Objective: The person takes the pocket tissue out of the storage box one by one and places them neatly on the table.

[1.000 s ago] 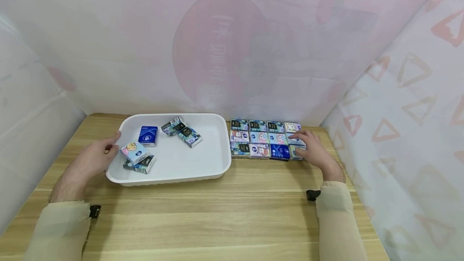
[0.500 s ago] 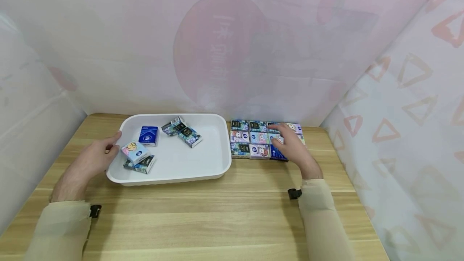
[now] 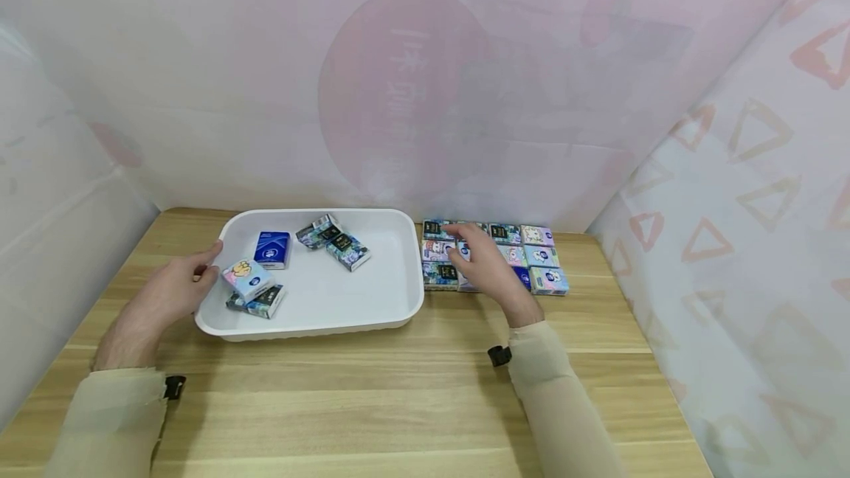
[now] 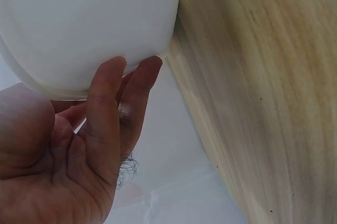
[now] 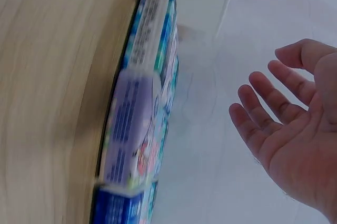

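My left hand (image 3: 174, 288) grips the left end of a white plastic tray (image 3: 358, 308); in the left wrist view its fingers lie against the outer wall of the tray (image 4: 95, 29). Inside the tray are several small tissue packs: a dark blue one (image 3: 271, 249), a pastel one (image 3: 247, 279) resting on a dark floral one (image 3: 265, 303), and two more floral ones. My right hand (image 3: 483, 264), fingers relaxed and holding nothing, is above the tissue packs (image 3: 539, 256) laid in rows to the tray's right. It covers part of the middle columns. In the right wrist view a purple pack (image 5: 129, 124) stands apart from the fingers.
The wooden table (image 3: 358, 404) extends in front of the tray and packs. A pale printed sheet (image 3: 279, 94) rises right behind them, and further sheets flank the table on both sides. The pack rows sit close to the tray's right wall.
My right hand has moved left across the pack rows, from the rightmost column toward the tray, uncovering the right-hand packs. The left hand and tray stay put.
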A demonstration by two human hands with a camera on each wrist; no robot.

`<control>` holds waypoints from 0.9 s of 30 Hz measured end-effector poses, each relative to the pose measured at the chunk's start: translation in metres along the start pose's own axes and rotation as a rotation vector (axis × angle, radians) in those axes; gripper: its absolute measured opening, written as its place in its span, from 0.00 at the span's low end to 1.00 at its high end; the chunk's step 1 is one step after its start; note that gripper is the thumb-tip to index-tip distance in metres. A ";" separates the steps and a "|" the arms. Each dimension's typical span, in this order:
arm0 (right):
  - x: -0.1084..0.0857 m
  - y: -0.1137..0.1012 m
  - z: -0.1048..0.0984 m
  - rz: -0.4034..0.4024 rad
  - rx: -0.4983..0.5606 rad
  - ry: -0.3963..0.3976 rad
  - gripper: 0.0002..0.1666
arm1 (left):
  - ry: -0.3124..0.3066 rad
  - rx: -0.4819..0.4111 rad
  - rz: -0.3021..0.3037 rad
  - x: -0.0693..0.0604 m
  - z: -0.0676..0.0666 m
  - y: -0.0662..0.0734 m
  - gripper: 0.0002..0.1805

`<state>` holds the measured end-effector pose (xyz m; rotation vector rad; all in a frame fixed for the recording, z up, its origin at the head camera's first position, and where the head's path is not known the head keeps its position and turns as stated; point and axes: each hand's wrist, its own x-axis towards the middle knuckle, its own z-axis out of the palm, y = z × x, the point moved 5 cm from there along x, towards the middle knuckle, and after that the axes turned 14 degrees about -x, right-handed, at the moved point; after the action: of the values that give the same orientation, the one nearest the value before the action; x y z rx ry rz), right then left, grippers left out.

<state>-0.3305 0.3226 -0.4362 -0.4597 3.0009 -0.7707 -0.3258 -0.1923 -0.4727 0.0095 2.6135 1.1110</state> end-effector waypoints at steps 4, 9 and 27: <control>0.008 -0.018 0.010 -0.004 0.011 -0.004 0.30 | -0.002 -0.006 -0.013 0.000 0.001 0.000 0.36; 0.018 -0.038 0.023 -0.012 0.018 0.003 0.29 | -0.011 -0.015 -0.028 0.000 0.002 -0.001 0.36; 0.046 -0.089 0.078 0.031 -0.015 0.021 0.29 | 0.000 -0.013 -0.018 0.001 0.001 -0.002 0.36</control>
<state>-0.3434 0.1984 -0.4594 -0.4075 3.0273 -0.7557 -0.3265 -0.1932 -0.4749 -0.0168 2.6007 1.1213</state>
